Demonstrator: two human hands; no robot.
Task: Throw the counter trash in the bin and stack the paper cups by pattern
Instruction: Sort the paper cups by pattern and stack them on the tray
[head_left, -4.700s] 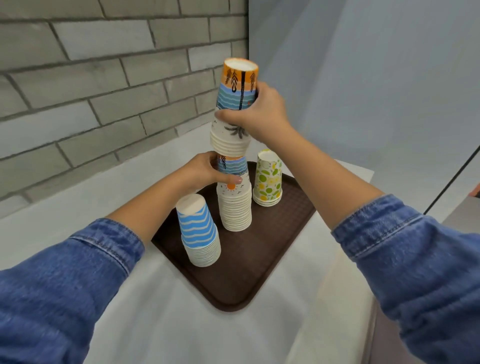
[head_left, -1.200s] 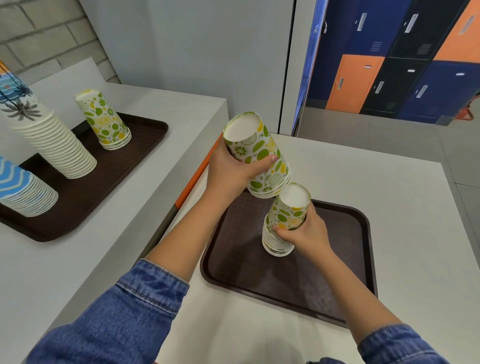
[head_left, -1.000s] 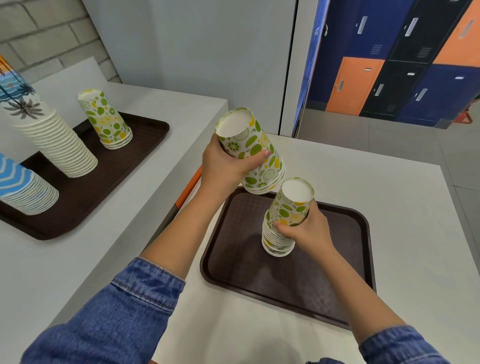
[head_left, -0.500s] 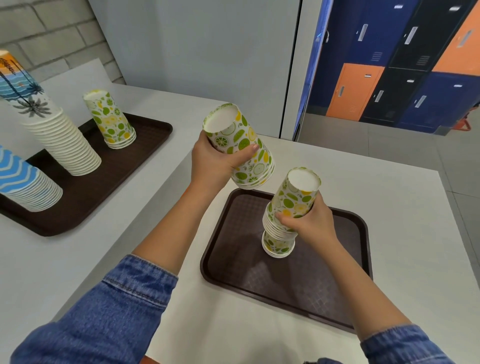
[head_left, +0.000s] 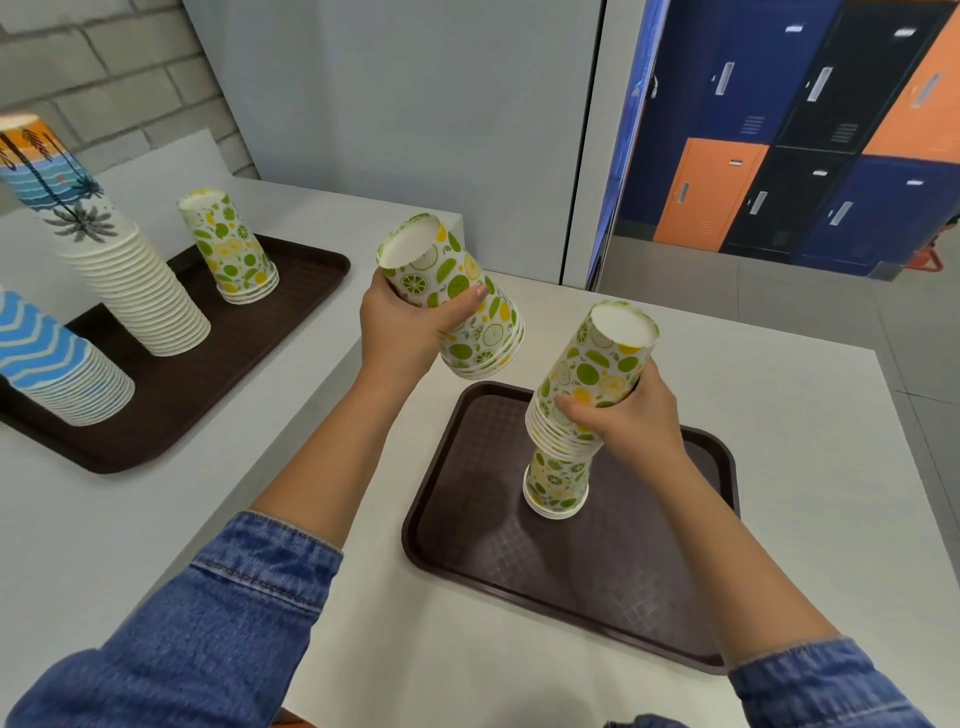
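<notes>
A white desk (head_left: 779, 395) fills the lower right of the frame and carries a brown tray (head_left: 519, 561). At left, a second tray (head_left: 218, 374) bears palm, blue-wave and citrus cup stacks. At centre, the right hand (head_left: 631, 423) has its grip wrapped around a tilted citrus stack (head_left: 592, 379), lifted partly off the nested cups (head_left: 555, 483) standing on the tray. The left hand (head_left: 402, 325) clasps another citrus stack (head_left: 452, 296), tilted, above the desk edge.

The paper cups with green lime and yellow lemon print (head_left: 457, 306), centre of the frame, stand over a dark brown plastic tray (head_left: 571, 566). At left, a blue-and-white zigzag cup stack (head_left: 52, 364), and an orange, blue and palm-tree printed cup stack (head_left: 104, 244).
</notes>
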